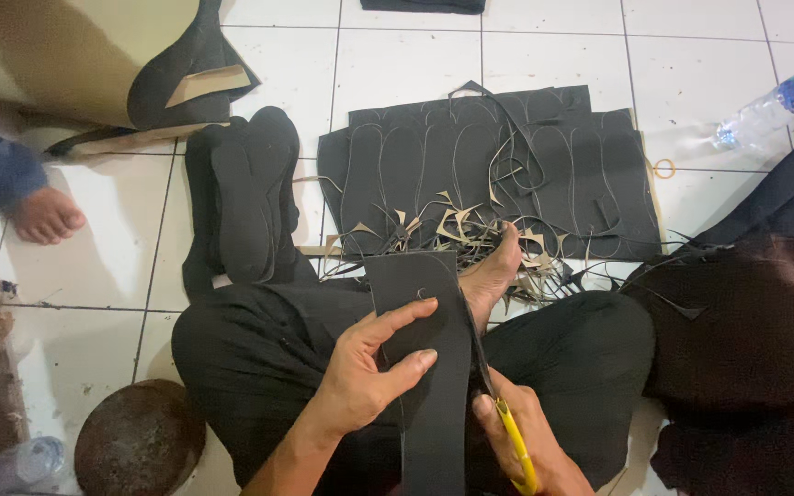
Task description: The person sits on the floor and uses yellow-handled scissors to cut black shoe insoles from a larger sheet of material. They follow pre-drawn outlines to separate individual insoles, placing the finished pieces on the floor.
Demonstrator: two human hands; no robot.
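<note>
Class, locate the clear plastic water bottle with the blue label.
In the head view, the clear plastic water bottle lies on the white tiled floor, upper right, beyond the black sheets.

Matt black rubbery sheet (425, 367), glossy white floor tiles (544, 60), clear plastic bottle (774, 106), yellow plastic-handled scissors (515, 445).

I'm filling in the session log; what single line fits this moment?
left hand: holds black sheet strip | right hand: yellow-handled scissors cutting its edge | cut soles stacked on tile floor

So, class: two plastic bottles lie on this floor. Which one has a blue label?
The clear bottle at the upper right, lying on the white tiles. The other bottle, at the lower left corner, shows no blue label.
</note>
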